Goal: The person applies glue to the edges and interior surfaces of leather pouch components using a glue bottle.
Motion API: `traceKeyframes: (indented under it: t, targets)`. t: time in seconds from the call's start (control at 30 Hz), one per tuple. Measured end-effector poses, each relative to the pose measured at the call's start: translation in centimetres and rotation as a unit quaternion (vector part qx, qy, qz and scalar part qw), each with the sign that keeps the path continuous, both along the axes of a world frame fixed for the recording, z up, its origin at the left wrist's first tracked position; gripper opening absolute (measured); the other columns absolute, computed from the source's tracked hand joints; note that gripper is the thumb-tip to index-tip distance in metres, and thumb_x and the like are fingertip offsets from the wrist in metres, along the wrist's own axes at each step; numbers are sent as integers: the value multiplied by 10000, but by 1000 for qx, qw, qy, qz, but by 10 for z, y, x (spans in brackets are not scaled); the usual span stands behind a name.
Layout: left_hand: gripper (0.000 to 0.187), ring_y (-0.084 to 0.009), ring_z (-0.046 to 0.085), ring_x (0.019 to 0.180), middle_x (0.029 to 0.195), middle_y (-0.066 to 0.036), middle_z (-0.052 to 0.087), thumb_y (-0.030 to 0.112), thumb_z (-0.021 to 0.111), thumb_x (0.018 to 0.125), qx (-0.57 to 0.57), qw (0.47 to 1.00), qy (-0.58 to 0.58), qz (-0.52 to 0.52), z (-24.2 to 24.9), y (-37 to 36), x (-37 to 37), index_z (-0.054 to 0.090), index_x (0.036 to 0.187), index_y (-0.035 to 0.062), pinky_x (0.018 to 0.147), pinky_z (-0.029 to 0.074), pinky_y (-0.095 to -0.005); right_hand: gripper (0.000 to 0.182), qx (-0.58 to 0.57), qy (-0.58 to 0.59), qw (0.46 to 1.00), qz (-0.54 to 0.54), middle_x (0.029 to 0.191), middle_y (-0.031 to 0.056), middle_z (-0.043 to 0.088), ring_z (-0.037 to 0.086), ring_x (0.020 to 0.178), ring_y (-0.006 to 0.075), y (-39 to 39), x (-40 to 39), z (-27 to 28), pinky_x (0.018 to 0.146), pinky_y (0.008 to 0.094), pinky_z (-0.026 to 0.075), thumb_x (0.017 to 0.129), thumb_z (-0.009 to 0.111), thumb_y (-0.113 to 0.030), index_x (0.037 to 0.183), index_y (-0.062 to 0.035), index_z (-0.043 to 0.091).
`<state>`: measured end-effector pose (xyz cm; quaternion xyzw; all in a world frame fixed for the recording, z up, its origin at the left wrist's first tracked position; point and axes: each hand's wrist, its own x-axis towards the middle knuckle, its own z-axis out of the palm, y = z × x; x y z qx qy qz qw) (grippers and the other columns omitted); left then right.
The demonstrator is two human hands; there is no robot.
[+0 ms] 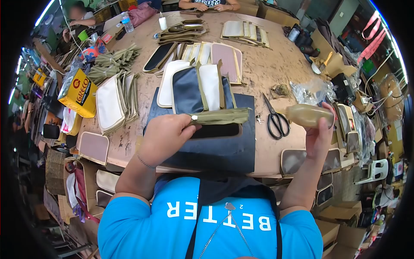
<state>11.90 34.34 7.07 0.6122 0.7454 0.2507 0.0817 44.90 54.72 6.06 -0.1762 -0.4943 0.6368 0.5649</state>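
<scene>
My left hand [170, 134] is closed on the left end of an olive fabric strip [226, 116], with a small white spot by my fingertips. Beneath the strip, part of a dark panel [215, 131] with a light edge shows on a dark blue sheet [194, 153]. My right hand [318, 134] grips a tan, translucent squeeze bottle [308, 115], tilted so its nozzle end points left. Black-handled scissors [276, 123] lie left of the bottle. Just beyond the strip, navy and white panels [187, 90] with olive edging lie overlapped.
A stack of white panels [111, 101] and a yellow Greco tin [78, 93] stand at left. More panel stacks [246, 32] sit farther back. Clear plastic [308, 91] and thread cones [305, 43] lie at right. Another person's hands [211, 7] are across the table.
</scene>
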Motion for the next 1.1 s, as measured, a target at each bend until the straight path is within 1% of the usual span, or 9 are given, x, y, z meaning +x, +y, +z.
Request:
traceKeyframes:
  t: [0.1, 0.13, 0.2, 0.23, 0.27, 0.37, 0.5, 0.6, 1.1]
  targets:
    - [219, -351, 613, 683, 710, -143, 612, 228, 664, 852, 66, 994, 87, -6, -3, 0, 2, 587, 755, 47, 588, 469, -451, 536, 191, -234, 925, -231, 1177, 123, 580, 598, 1070, 210, 1, -3, 5, 941, 348, 502, 852, 710, -104, 1322, -68, 457]
    - [213, -345, 613, 681, 711, -137, 610, 221, 660, 852, 70, 992, 106, -3, -3, 1, 2, 577, 758, 50, 587, 469, -449, 564, 231, -272, 902, -242, 1173, 132, 572, 593, 1082, 214, -3, -5, 10, 942, 354, 504, 867, 694, -137, 1354, -55, 422]
    - [201, -332, 615, 677, 713, -124, 605, 208, 652, 853, 75, 987, 143, 3, -4, 1, 4, 558, 763, 54, 586, 469, -446, 572, 123, -105, 980, -117, 1151, 119, 571, 586, 1059, 203, -18, -13, 24, 947, 335, 483, 846, 722, -146, 1335, -38, 445]
    - [196, -328, 614, 673, 711, -120, 603, 203, 651, 852, 77, 986, 149, 5, -5, 1, 5, 555, 762, 57, 584, 470, -442, 577, 67, -16, 996, -53, 1140, 113, 570, 583, 1047, 197, -24, -19, 30, 949, 325, 473, 835, 736, -150, 1325, -29, 456]
    - [191, -323, 613, 670, 709, -116, 601, 197, 649, 851, 80, 985, 155, 7, -5, 2, 6, 551, 761, 60, 583, 471, -438, 586, 57, -12, 997, -48, 1110, 101, 569, 580, 1020, 185, -28, -23, 32, 934, 309, 466, 802, 764, -121, 1301, -13, 476]
    - [188, -315, 613, 668, 708, -108, 600, 188, 647, 847, 93, 982, 165, 9, -7, 3, 8, 545, 752, 63, 582, 473, -431, 599, 182, -174, 964, -88, 1160, 119, 566, 595, 1090, 228, -22, -22, 21, 969, 357, 495, 863, 678, -148, 1364, 13, 390]
    - [188, -312, 615, 672, 710, -104, 602, 190, 652, 842, 102, 982, 162, 4, -7, 2, 8, 548, 748, 65, 583, 476, -426, 559, 133, -146, 977, -76, 1087, 87, 586, 600, 989, 152, -32, -41, 26, 883, 278, 488, 809, 751, -100, 1294, -17, 484]
    - [184, -310, 619, 678, 717, -100, 608, 198, 656, 840, 92, 982, 164, 2, -8, 1, 8, 557, 754, 69, 586, 479, -424, 538, 138, -166, 973, -80, 1077, 87, 601, 611, 969, 143, -32, -46, 29, 865, 265, 492, 815, 741, -85, 1286, -18, 491]
    - [180, -323, 625, 680, 718, -110, 620, 221, 653, 846, 85, 986, 141, 3, -9, 1, 6, 583, 767, 75, 589, 483, -437, 552, 164, -212, 962, -57, 1130, 74, 567, 586, 986, 138, -24, -44, 24, 852, 265, 481, 774, 777, -114, 1259, -33, 526]
